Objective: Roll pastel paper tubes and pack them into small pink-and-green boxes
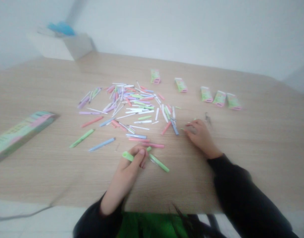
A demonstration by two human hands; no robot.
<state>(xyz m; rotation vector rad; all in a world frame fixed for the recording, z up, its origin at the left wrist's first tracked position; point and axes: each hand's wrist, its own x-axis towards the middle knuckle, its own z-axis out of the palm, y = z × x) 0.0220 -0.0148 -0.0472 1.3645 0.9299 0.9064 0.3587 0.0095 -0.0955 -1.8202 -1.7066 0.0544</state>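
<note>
My left hand (pixel 133 162) grips a pale green highlighter barrel (pixel 128 156) at the near side of a loose heap of pastel pen parts (pixel 129 105). A green pen barrel (pixel 159 163) lies just right of that hand. Pink pens (pixel 152 144) lie just beyond it. My right hand (pixel 199 135) rests on the wood with curled fingers, right of the heap. A small greyish bit shows at its fingertips, too blurred to name. A small grey metal piece (pixel 208 119) lies just beyond that hand.
Several small green-and-pink boxes (pixel 206 94) stand in a loose row across the far part of the wooden table (pixel 253 155). A long green-and-pink box (pixel 21 135) lies at the left. A white box (pixel 60 46) with something blue sits beyond the table's far edge.
</note>
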